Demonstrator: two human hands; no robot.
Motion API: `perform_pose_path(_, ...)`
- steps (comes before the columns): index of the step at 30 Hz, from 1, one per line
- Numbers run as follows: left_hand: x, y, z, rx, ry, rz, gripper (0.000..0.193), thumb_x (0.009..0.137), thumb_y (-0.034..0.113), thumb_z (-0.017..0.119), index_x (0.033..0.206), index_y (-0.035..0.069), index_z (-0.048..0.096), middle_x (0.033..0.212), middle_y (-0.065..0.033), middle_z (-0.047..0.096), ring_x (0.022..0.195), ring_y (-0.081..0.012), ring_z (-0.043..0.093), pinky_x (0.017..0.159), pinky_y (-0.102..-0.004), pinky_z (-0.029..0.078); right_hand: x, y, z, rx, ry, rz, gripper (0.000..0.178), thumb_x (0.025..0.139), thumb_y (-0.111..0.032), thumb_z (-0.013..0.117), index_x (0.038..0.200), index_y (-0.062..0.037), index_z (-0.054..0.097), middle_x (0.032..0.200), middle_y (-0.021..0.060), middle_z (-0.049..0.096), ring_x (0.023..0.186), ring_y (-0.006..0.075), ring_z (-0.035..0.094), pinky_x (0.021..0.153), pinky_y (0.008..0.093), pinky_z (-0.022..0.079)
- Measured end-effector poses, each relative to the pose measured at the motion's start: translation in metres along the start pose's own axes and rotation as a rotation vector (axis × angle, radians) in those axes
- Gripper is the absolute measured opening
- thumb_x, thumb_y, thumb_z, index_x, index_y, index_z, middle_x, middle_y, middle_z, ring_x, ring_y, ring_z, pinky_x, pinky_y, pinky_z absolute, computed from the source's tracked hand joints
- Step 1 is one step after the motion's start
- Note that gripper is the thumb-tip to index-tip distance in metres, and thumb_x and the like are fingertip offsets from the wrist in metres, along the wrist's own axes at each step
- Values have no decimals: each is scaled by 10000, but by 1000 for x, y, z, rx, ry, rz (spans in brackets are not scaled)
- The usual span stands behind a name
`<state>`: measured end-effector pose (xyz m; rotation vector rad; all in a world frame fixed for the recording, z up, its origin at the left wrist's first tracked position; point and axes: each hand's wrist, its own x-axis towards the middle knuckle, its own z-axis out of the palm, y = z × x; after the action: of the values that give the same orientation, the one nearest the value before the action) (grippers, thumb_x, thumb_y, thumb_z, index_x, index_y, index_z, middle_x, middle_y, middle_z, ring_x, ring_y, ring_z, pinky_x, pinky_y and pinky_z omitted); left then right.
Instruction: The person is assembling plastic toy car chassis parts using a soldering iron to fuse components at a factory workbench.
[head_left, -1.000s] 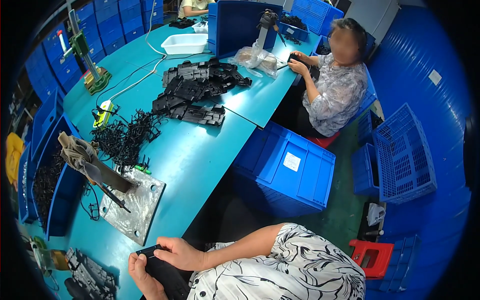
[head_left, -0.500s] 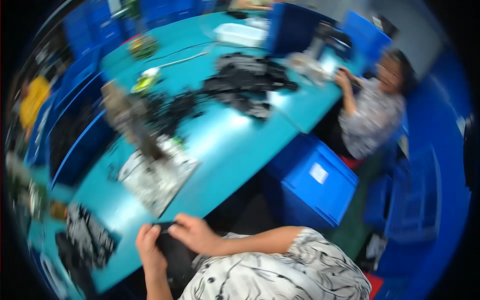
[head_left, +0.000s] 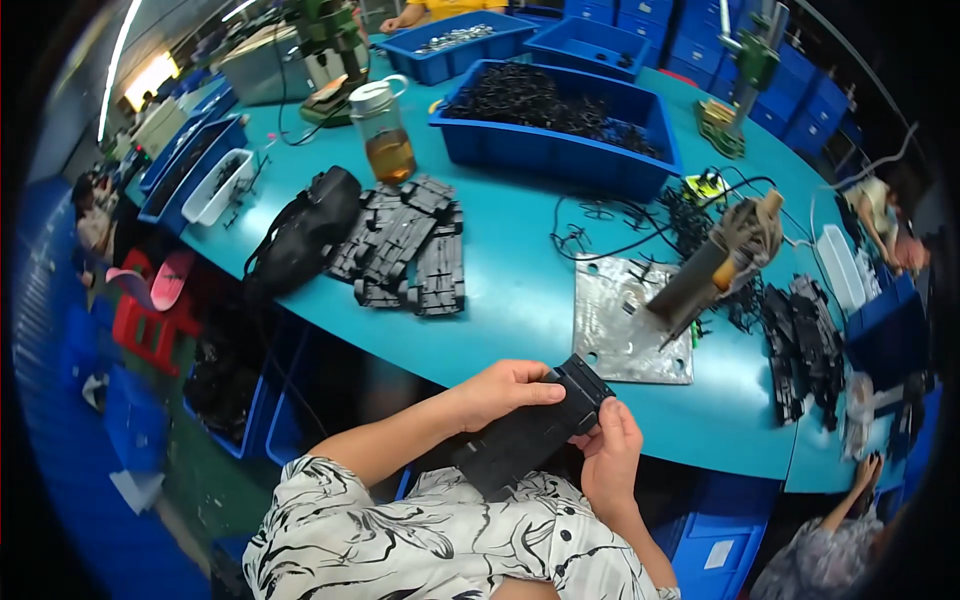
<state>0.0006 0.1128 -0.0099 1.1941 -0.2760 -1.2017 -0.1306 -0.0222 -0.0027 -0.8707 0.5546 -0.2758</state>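
Above my lap, in front of the table edge, I hold a flat, oblong black plastic part [head_left: 522, 432] tilted, its narrower end pointing up and away. My left hand [head_left: 508, 393] grips it near that end, thumb on top. My right hand [head_left: 610, 450] pinches its right edge. Just beyond, a square metal plate [head_left: 610, 345] with corner holes lies on the table. Over the plate leans a dark metal bar [head_left: 685, 283] with a cloth-wrapped upper end. Left of it, several similar-looking dark plastic parts [head_left: 405, 245] are piled beside a black bag [head_left: 318, 220].
A blue bin [head_left: 560, 155] of small black pieces stands farther back on the turquoise table [head_left: 510, 260]. Beside it is a lidded jar [head_left: 385, 135] of amber liquid. Loose black pieces [head_left: 690, 215] and a cable lie behind the plate. More black parts [head_left: 800, 345] lie right, near a co-worker [head_left: 830, 550].
My view has swung left, so the plate and the co-worker appear farther right. The black part now shows more fully, between both hands, which keep hold of it.
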Motion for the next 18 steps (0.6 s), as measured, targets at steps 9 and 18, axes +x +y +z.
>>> perform_pose_path(9,-23,93,-93,-52,419,401,229,873,165,626,1027,-1,597,929,-71,648,797,-148,640,726,-291,537,7,10,-5,-141,-39,-7,256,950,-201,512,1004,46,553,907,142,613,773,176,631,685,308,555)
perform_pose_path(18,-9,146,-213,268,720,443,342,805,98,689,1082,-77,590,912,-87,648,786,-147,619,682,-281,498,1,14,-10,-131,-7,-5,202,932,-148,534,1000,40,562,900,141,621,734,169,633,666,300,557)
